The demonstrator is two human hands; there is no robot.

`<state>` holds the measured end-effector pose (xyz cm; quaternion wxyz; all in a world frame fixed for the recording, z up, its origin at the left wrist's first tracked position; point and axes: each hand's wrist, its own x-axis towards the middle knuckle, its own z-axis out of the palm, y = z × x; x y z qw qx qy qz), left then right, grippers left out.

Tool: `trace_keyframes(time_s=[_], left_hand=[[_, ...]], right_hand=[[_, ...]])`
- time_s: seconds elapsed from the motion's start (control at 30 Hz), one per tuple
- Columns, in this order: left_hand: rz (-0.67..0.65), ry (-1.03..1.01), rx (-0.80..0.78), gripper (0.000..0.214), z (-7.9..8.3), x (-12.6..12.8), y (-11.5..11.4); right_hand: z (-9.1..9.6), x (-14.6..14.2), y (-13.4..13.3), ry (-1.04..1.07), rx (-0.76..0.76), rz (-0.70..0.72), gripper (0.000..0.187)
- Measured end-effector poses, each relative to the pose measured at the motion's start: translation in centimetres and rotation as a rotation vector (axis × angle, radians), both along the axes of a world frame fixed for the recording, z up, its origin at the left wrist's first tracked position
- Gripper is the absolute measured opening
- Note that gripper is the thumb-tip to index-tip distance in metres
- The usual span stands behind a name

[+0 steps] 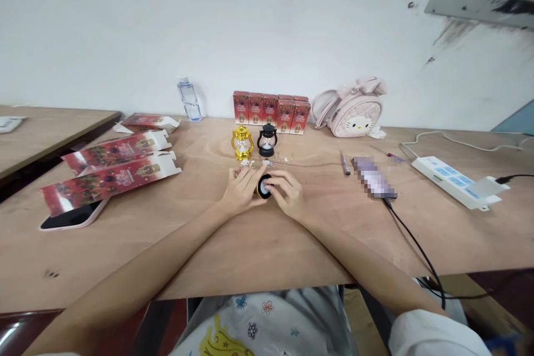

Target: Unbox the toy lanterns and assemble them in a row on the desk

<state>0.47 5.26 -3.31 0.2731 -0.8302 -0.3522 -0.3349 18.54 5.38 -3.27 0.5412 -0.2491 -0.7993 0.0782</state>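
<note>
Between my hands is a small lantern (263, 187) tipped so that its round black base with a pale centre faces me; a gold edge shows on its left. My left hand (241, 190) wraps around its side. My right hand (287, 192) has its fingers closed against the base, and whether a tiny part is between them is hidden. Just beyond stand a gold lantern (242, 143) and a black lantern (267, 141), both upright. Small loose white and metal parts (267, 163) lie between these lanterns and my fingers.
Red boxes (270, 109) line the wall beside a pink bag (354, 117) and a bottle (190, 101). Flattened cartons (112, 178) cover a phone (75, 217) on the left. To the right lie a screwdriver (345, 163), a cabled phone (373, 178) and a power strip (454, 181).
</note>
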Motion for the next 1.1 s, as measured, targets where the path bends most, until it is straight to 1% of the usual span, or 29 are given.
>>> trace_keyframes(time_s=[0.17, 0.33, 0.5, 0.6, 0.67, 0.83, 0.97, 1.1], left_hand=[[0.028, -0.033, -0.081, 0.069, 0.21, -0.02, -0.22], [0.027, -0.086, -0.138, 0.061, 0.16, 0.01, -0.31], [-0.023, -0.107, -0.091, 0.060, 0.12, 0.02, -0.30], [-0.045, -0.113, -0.062, 0.055, 0.16, 0.05, -0.33], [-0.038, -0.108, -0.084, 0.052, 0.14, 0.06, -0.33], [-0.016, -0.127, -0.149, 0.048, -0.06, 0.07, -0.29], [0.004, -0.132, -0.202, 0.042, -0.03, 0.12, -0.32], [-0.007, -0.119, -0.180, 0.035, 0.09, 0.18, -0.34]], right_hand=[[-0.32, 0.12, 0.15, -0.039, 0.081, -0.040, 0.019], [-0.17, 0.05, 0.15, -0.051, 0.160, -0.056, 0.015], [-0.16, 0.04, 0.07, -0.023, 0.213, -0.027, 0.017], [-0.37, 0.02, 0.02, -0.023, 0.175, -0.022, 0.017], [-0.42, 0.00, -0.03, -0.029, 0.144, -0.020, 0.018], [-0.19, -0.08, -0.12, -0.018, 0.140, -0.011, 0.018], [-0.17, -0.10, -0.15, -0.044, 0.085, -0.016, 0.021], [-0.07, -0.14, -0.30, -0.041, 0.088, -0.015, 0.019]])
